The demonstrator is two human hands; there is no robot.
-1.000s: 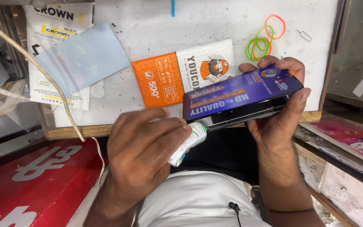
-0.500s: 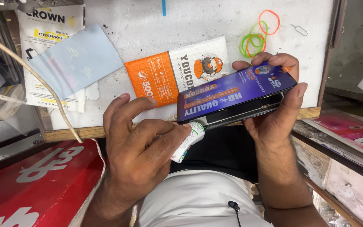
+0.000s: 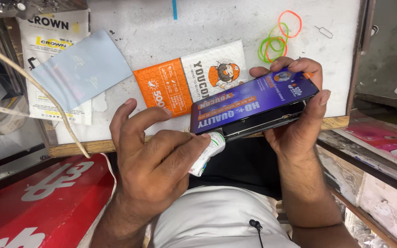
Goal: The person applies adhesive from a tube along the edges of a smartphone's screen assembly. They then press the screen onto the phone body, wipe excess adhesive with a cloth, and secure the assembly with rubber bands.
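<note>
The left hand (image 3: 152,160), fingers clenched on a small white tube (image 3: 207,154), had brought its tip against the phone (image 3: 253,108), gripped by the right hand (image 3: 295,124) at the bench's (image 3: 235,27) near edge

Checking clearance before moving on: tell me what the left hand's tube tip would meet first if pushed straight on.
The left hand points the tube up and right at the phone's lower edge. It would likely meet that edge first; contact may already exist, depth unclear.

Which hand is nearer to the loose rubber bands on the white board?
Right. The right hand, holding the phone, has fingertips just below the rubber bands. The left hand, holding a small tube, sits farther down-left.
</note>
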